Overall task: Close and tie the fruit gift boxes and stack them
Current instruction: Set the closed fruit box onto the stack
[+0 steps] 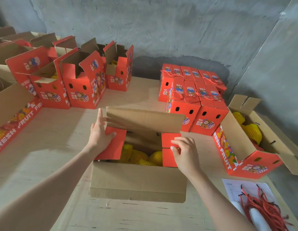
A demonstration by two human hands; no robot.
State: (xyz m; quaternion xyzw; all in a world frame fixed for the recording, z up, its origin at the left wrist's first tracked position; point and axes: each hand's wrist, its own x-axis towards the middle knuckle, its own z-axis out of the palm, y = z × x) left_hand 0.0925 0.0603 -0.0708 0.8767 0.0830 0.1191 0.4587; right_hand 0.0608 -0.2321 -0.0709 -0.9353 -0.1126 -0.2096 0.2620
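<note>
An open fruit gift box (138, 180) stands in front of me, with yellow net-wrapped fruit (145, 155) inside. Its long far flap stands up and its long near flap hangs toward me. My left hand (99, 135) holds the red left side flap (113, 144), thumb on top, one finger pointing up beside the far flap. My right hand (185, 152) presses curled fingers onto the red right side flap (170, 140). Tied closed boxes (191, 94) sit in a group at the back right. Red cords (264, 207) lie at the lower right.
Several open red boxes (75, 84) stand at the back left. Another open box with fruit (244, 144) lies to the right. A flattened "FRESH FRUIT" box (13, 124) is at the left edge. A white paper sheet (234, 189) lies under the cords. A grey wall rises behind.
</note>
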